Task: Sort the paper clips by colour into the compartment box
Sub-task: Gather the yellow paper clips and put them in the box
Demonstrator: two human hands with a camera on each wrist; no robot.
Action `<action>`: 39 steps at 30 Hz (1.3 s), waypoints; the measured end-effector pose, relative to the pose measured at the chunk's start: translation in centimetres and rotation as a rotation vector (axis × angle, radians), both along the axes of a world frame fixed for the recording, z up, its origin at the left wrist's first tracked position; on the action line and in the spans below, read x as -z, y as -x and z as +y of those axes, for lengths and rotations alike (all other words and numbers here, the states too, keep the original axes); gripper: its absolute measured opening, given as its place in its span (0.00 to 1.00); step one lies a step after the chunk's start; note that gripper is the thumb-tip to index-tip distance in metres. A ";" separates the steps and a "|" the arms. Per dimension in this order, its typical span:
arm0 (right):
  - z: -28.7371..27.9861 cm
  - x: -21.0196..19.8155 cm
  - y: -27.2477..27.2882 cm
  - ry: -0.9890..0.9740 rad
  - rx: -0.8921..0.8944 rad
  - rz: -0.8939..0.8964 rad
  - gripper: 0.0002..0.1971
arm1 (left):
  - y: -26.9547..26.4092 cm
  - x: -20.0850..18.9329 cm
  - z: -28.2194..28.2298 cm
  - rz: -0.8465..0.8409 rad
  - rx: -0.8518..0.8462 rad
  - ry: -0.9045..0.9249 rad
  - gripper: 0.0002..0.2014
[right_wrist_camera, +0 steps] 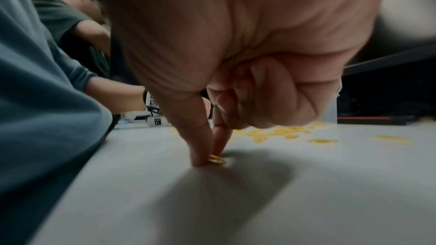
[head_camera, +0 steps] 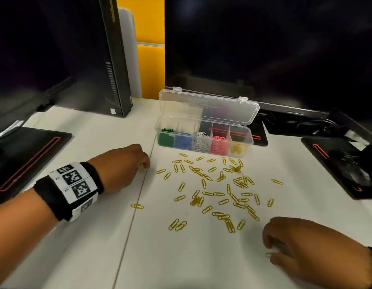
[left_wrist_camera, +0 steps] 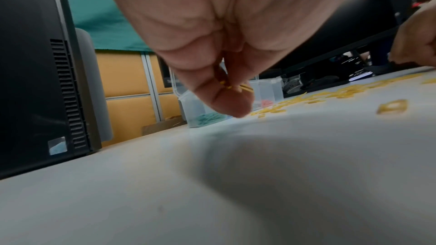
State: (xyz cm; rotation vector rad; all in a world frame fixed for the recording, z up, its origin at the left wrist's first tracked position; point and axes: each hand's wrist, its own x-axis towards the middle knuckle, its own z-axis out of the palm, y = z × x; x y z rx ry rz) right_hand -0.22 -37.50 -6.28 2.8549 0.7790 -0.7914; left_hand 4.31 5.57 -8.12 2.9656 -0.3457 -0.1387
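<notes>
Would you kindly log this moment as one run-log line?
left hand: holds yellow clips | right hand: pinches yellow clip on table | compartment box: open | loose clips: yellow only

I see yellow wire paper clips (head_camera: 214, 190) scattered on my white table (head_camera: 97, 247). My clear plastic compartment box (head_camera: 204, 136) holds green, blue, white, pink and yellow clips. The wrist band (head_camera: 70, 188) is black with black-and-white square markers.
</notes>
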 end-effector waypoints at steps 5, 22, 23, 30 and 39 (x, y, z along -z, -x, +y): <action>-1.0 2.4 0.3 -0.146 0.025 -0.024 0.31 | 1.0 -2.8 0.3 0.199 -0.070 0.283 0.14; 4.3 -1.2 -2.8 -0.702 0.522 0.428 0.15 | 6.0 -1.8 -2.1 0.235 0.098 -0.190 0.08; 5.1 -1.1 -2.7 -0.512 0.397 0.254 0.15 | 6.0 -1.7 -2.4 0.215 0.125 -0.226 0.08; 9.1 0.1 -1.3 -0.149 0.096 -0.160 0.11 | 4.9 -2.2 -4.3 0.319 0.061 -0.144 0.17; 6.8 -1.6 -3.6 -0.765 0.264 0.399 0.07 | 4.1 -3.0 -6.2 0.703 -0.232 0.900 0.12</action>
